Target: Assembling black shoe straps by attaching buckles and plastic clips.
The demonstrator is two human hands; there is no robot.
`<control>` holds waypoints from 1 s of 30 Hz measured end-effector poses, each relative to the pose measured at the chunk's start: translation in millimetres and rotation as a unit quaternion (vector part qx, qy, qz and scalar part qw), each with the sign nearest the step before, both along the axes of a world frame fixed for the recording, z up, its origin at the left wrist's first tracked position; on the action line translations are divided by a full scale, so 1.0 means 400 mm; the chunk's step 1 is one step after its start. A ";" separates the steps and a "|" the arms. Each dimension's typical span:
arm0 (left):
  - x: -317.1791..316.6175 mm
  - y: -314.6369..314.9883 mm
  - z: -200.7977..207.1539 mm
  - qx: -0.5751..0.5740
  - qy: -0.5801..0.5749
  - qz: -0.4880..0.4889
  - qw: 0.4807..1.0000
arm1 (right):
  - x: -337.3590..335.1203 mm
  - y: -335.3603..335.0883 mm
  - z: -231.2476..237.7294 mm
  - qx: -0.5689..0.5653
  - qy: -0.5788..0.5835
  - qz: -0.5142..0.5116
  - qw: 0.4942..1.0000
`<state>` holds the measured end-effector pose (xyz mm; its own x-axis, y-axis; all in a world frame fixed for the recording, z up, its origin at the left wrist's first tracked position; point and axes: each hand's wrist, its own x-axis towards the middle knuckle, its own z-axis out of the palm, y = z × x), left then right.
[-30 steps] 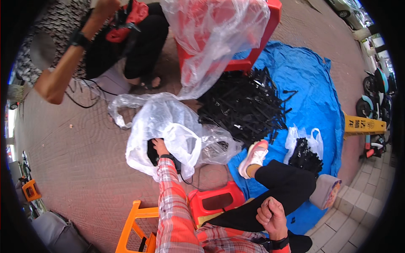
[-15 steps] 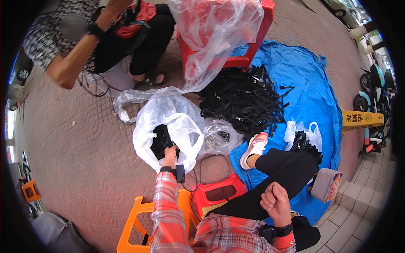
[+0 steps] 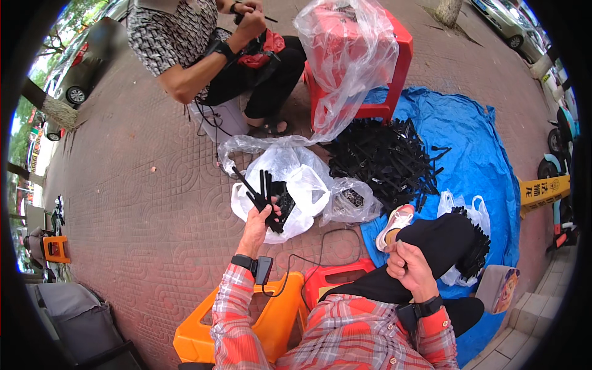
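Observation:
My left hand (image 3: 253,231) is closed around a bunch of slim black strips (image 3: 264,190), which stick up and splay out above the fingers. It is beside the mouth of a white plastic bag (image 3: 309,190), where more black pieces lie inside. In front of my lap, my right hand (image 3: 414,271) is raised with the fingers curled and the thumb against the forefinger. What it pinches, if anything, is too small to make out. A clear plastic bag (image 3: 353,200) with small dark parts sits just right of the white one.
A heap of black strips (image 3: 385,163) lies on a blue tarp (image 3: 472,139). Behind it stands a red stool (image 3: 404,55) draped in clear plastic. A co-worker (image 3: 179,55) sits far left, handling a dark piece. An orange stool (image 3: 246,327) and a yellow sign (image 3: 546,190) are nearby.
My left hand has come up out of the white bag, now with a bunch of black strips. My right hand stays closed in front of my lap. The view has shifted.

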<state>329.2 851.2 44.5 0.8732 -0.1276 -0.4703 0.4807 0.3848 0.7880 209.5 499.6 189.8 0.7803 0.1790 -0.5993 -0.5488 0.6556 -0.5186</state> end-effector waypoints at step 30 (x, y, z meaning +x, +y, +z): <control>-0.169 -0.425 0.350 -0.323 0.111 -0.287 0.895 | -0.034 0.001 0.016 0.106 -0.102 -0.058 0.987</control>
<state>261.5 681.3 184.4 0.4704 -0.8333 -0.2904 0.8623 0.3642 0.3518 195.9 499.9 196.0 0.9033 0.1861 -0.3865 -0.3621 0.8138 -0.4546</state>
